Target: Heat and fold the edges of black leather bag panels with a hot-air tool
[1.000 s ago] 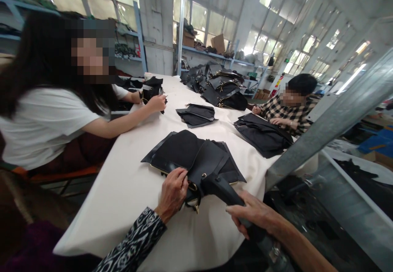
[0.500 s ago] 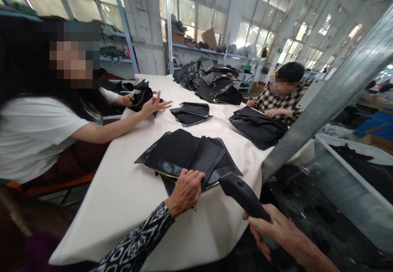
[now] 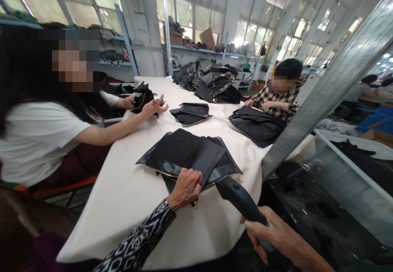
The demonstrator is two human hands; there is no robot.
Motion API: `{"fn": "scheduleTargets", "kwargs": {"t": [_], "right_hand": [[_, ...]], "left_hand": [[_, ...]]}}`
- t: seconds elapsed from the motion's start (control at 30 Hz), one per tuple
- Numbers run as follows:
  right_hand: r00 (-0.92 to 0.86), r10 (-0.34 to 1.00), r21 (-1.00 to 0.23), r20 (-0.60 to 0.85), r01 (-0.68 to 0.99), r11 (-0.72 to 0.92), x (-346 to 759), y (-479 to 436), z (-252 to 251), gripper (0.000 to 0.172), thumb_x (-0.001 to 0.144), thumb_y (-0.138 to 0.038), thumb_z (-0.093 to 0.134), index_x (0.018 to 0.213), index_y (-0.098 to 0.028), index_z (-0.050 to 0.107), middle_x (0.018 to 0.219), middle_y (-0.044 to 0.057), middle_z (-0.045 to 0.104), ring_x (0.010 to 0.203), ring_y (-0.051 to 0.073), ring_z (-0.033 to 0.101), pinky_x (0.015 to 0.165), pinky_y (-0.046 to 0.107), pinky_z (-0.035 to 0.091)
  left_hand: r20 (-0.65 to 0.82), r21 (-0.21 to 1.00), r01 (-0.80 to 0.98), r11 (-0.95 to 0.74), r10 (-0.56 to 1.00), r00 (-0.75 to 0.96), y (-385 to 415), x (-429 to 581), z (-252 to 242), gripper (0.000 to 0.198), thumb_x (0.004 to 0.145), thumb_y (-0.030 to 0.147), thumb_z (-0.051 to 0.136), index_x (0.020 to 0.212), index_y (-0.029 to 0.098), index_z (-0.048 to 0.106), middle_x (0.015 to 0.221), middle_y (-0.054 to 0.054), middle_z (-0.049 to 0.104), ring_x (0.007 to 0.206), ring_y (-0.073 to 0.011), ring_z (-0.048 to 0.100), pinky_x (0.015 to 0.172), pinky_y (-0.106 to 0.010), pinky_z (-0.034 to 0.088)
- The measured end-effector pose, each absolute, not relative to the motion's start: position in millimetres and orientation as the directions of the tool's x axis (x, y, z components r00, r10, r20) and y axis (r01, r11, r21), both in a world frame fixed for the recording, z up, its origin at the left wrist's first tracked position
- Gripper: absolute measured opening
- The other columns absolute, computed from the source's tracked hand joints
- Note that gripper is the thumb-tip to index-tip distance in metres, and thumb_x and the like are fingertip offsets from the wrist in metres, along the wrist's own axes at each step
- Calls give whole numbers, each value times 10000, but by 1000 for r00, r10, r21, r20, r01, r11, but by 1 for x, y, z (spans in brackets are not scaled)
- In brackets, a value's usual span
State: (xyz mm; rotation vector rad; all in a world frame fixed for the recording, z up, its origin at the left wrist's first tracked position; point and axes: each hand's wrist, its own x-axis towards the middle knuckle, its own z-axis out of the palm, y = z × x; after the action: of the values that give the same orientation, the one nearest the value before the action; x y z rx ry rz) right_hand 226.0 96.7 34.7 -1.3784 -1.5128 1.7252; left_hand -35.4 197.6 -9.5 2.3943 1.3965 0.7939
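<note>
A black zippered bag piece (image 3: 173, 149) lies on the white-covered table (image 3: 123, 206) in front of me, its gold zipper edge facing me. My left hand (image 3: 186, 188) is closed on that edge, and a small gold zipper pull hangs below the fingers. My right hand (image 3: 270, 227) wraps around the lower end of a black curved handheld tool (image 3: 236, 198). The tool's wide end is at the right part of the zipper edge; whether it touches is unclear. Loose dark flaps (image 3: 208, 157) fan out over the bag piece.
Stacked black pieces (image 3: 192, 114) lie further back, with a heap of black bags (image 3: 217, 83) behind. One co-worker's hand (image 3: 155, 106) is at the left, holding a black bag; another person sits at the right. A metal post (image 3: 331, 83) and a white bin (image 3: 353, 182) stand right.
The tool and my right hand have shifted slightly left. My left hand keeps its grip on the zipper edge. The co-worker's hand at the left has moved a little.
</note>
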Motion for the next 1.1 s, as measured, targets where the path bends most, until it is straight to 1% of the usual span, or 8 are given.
{"fn": "scheduleTargets", "kwargs": {"t": [0.17,0.3,0.5,0.7,0.77,0.83,0.97,1.1], "right_hand": [[-391,837,-915,-382,288,-283,223,100,34,317,824,-434,586,881,-123,563,521,-40,525,366,90,489,371,172,419],[-393,832,-909,-391,304,-284,217,102,39,311,826,-429,586,866,-121,571,528,-39,527,383,87,492,387,170,420],[-389,823,-894,-415,343,-289,204,106,48,291,814,-405,588,876,-121,575,556,-32,541,383,84,494,386,173,423],[-447,797,-893,-406,380,-242,184,119,61,263,818,-366,566,901,-116,575,521,-33,546,379,83,484,389,171,420],[-461,779,-878,-426,418,-233,177,126,63,234,823,-347,554,859,-117,583,499,-29,545,371,85,479,383,171,408],[-463,766,-859,-446,463,-220,172,133,64,238,825,-355,550,769,-126,576,477,-22,541,367,86,480,378,167,390],[-438,734,-810,-519,526,-258,164,145,63,321,810,-402,553,628,-139,538,463,-7,537,358,85,472,369,174,378],[-448,706,-796,-549,538,-277,154,154,67,371,782,-444,576,581,-135,532,452,3,529,350,88,464,365,190,384]], "left_hand": [[302,761,514,-396,917,260,201,-57,-10,116,696,106,365,652,208,401,618,29,441,606,-146,451,602,-264,362],[303,867,356,-350,936,180,203,-64,-12,123,701,108,352,658,204,417,630,34,441,615,-134,447,611,-243,381],[299,914,239,-329,942,152,200,-64,-19,137,729,98,387,677,194,469,631,44,477,613,-126,465,619,-243,377],[291,937,163,-310,948,132,200,-67,-21,147,711,83,402,663,188,494,621,44,504,607,-125,472,626,-248,380],[282,947,128,-295,953,109,202,-68,-21,148,695,81,396,655,186,492,614,42,505,601,-123,469,616,-245,380],[272,956,88,-278,959,81,203,-69,-20,144,683,83,389,652,184,487,611,40,500,595,-120,463,604,-240,375],[252,967,14,-253,967,42,205,-69,-20,127,660,94,388,629,182,474,590,37,492,574,-115,445,577,-233,357],[239,971,-32,-238,971,19,205,-70,-21,119,644,101,392,622,183,476,573,36,492,561,-115,438,567,-235,348]]}}
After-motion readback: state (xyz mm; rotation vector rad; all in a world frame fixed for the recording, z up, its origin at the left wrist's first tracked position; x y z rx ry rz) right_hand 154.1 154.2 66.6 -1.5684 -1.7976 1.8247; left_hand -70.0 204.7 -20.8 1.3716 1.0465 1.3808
